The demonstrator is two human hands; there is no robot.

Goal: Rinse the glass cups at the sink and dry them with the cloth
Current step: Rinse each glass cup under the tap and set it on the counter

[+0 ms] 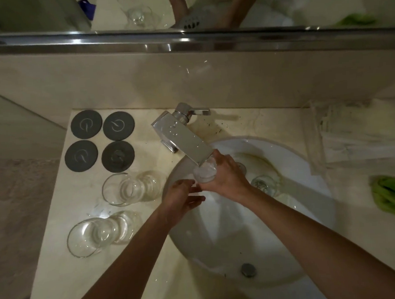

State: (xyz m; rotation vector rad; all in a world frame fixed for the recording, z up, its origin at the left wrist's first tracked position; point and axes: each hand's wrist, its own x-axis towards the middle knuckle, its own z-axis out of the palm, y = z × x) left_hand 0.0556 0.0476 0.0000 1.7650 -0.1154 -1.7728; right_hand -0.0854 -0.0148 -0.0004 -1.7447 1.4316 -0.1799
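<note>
My right hand (226, 175) grips a glass cup (205, 172) right under the spout of the chrome faucet (184, 136), and water foams inside the cup. My left hand (183, 198) hovers just below and left of it with fingers straight, holding nothing. Another glass cup (264, 184) lies in the white sink (312, 223) to the right of my right hand. Two more glass cups (129, 188) (100, 234) stand on the counter left of the sink. A green cloth (393, 195) lies at the counter's right edge.
Several round dark coasters (102, 141) sit on the beige counter (60, 261) at the back left. A folded pale towel (357, 132) lies at the back right. A mirror with a metal ledge (185, 41) runs along the wall. The sink drain (248, 270) is near the front.
</note>
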